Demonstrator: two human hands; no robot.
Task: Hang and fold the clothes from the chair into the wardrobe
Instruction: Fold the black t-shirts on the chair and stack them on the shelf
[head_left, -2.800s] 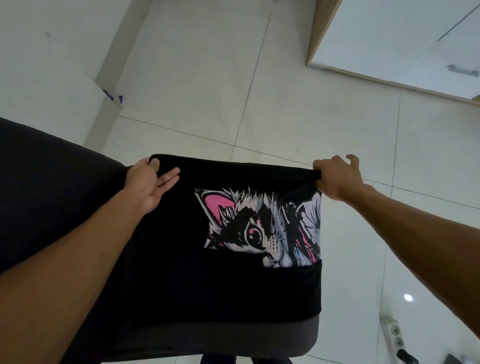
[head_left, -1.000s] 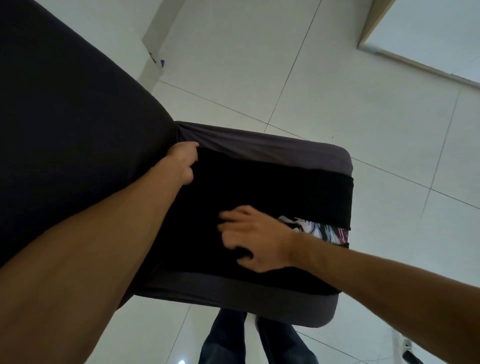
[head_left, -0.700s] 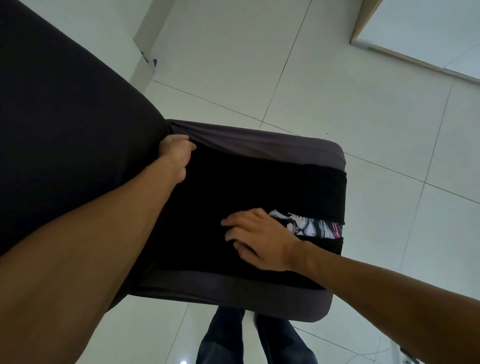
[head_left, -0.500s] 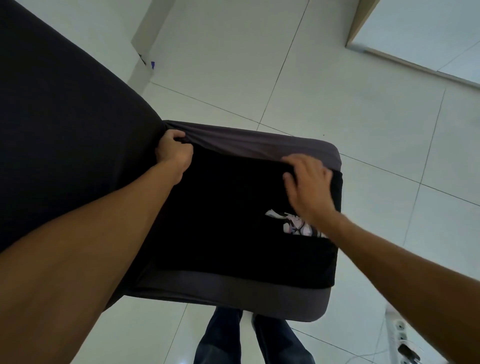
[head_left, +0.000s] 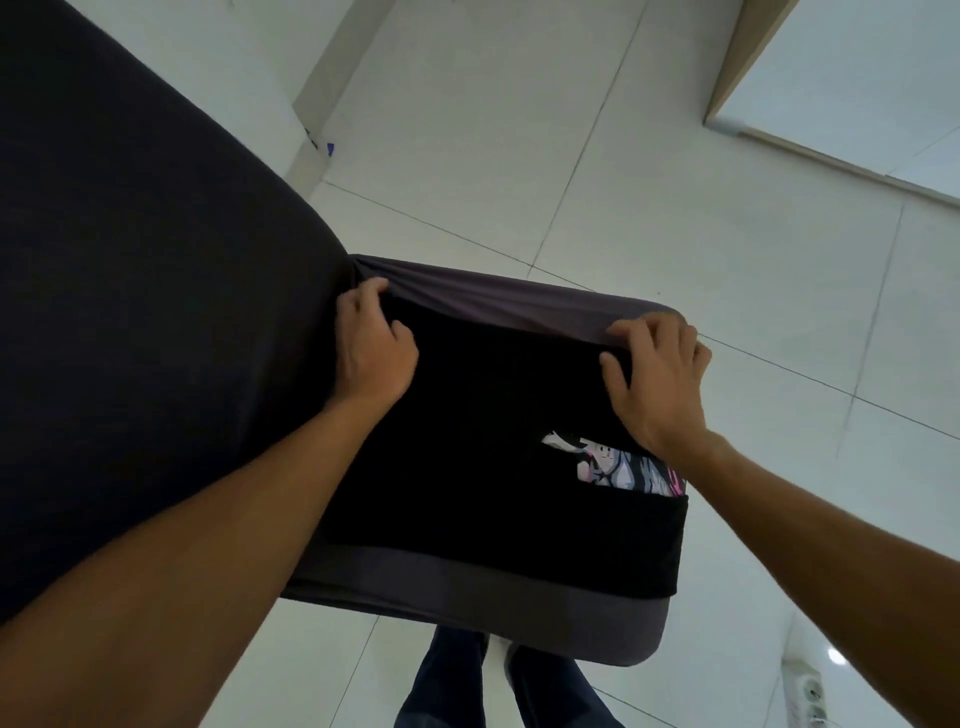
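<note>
shirt (head_left: 467, 457): black, folded, lies flat on chair seat; strip of pink/white print shows at its right side, under a folded-over flap
seat (head_left: 467, 587): dark grey cushion, shirt covers most of it; grey edge bare along far and near sides
backrest (head_left: 130, 286): dark, fills left of view, touching seat's far left corner
left hand (head_left: 371, 345): at shirt's far left corner, next to backrest; fingers curled, pinching the cloth edge
right hand (head_left: 657, 376): at shirt's far right corner, near seat's edge; fingers bent down over shirt's far edge, thumb on top of cloth, gripping the corner
both arms: reach forward from bottom of view, left arm over backrest side, right arm from the right
floor (head_left: 649, 182): pale tiles with thin grout lines
wardrobe (head_left: 857, 78): white panel with wood-tone edge, top right, well apart from chair
legs (head_left: 457, 686): person's dark trousers seen below seat's near edge
power strip (head_left: 802, 696): white, on floor at bottom right
</note>
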